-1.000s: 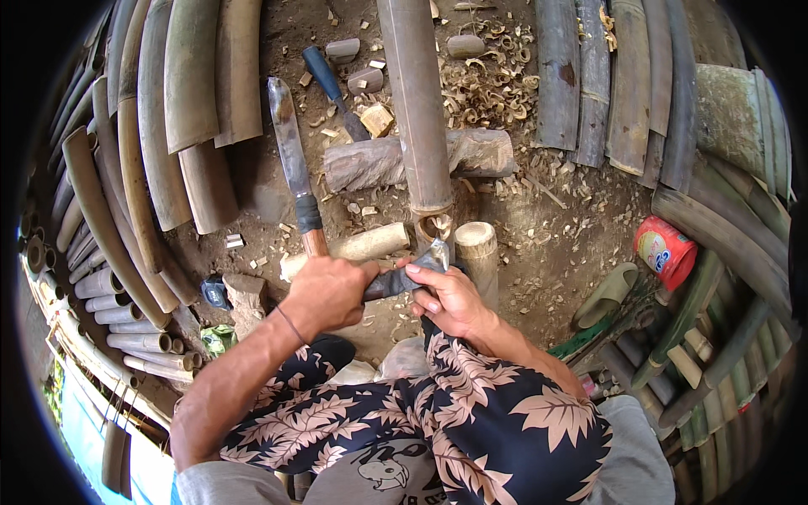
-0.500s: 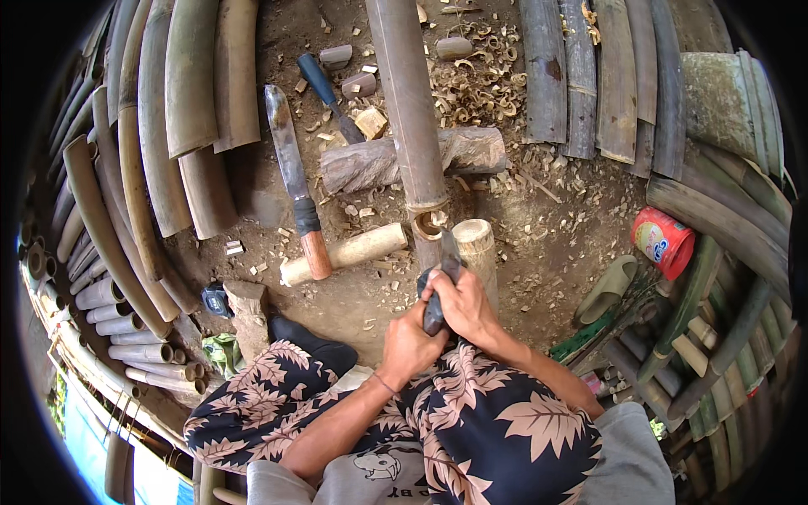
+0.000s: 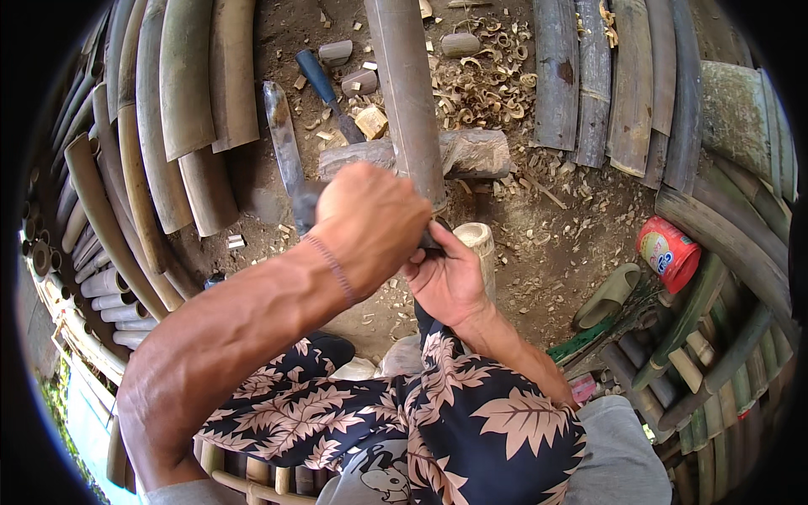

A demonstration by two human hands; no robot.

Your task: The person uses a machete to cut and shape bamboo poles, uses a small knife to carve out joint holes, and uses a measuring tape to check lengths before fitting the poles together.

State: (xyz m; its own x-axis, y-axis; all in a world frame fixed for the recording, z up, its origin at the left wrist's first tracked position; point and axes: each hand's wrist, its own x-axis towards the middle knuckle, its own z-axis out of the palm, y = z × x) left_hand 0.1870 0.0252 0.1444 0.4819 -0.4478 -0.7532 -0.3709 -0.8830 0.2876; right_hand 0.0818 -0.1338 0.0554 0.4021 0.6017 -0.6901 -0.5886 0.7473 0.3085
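My left hand (image 3: pixel 374 223) is closed in a fist over the lower end of a brown bamboo pole (image 3: pixel 410 109), hiding the pole's cut end. From its right side a dark piece of the knife (image 3: pixel 433 239) sticks out. The thumb and fingers of my right hand (image 3: pixel 454 282) pinch that piece, palm turned up. Most of the knife is hidden. The pole rests across a rough log (image 3: pixel 480 154). Left of my fist lies a machete (image 3: pixel 284 139), its handle covered by my hand and wrist.
A pale upright bamboo post (image 3: pixel 477 240) stands by my right hand. Beyond lie a blue-handled chisel (image 3: pixel 316 77), bamboo offcuts and curled shavings (image 3: pixel 488 88). Split bamboo (image 3: pixel 189 84) is stacked on both sides. At right are a red packet (image 3: pixel 669 254) and a green sandal (image 3: pixel 608 296).
Both hands have moved up and away from my lap toward the pole. My left arm has swung across, its fist now covering the pole's end. My right hand has turned palm up.
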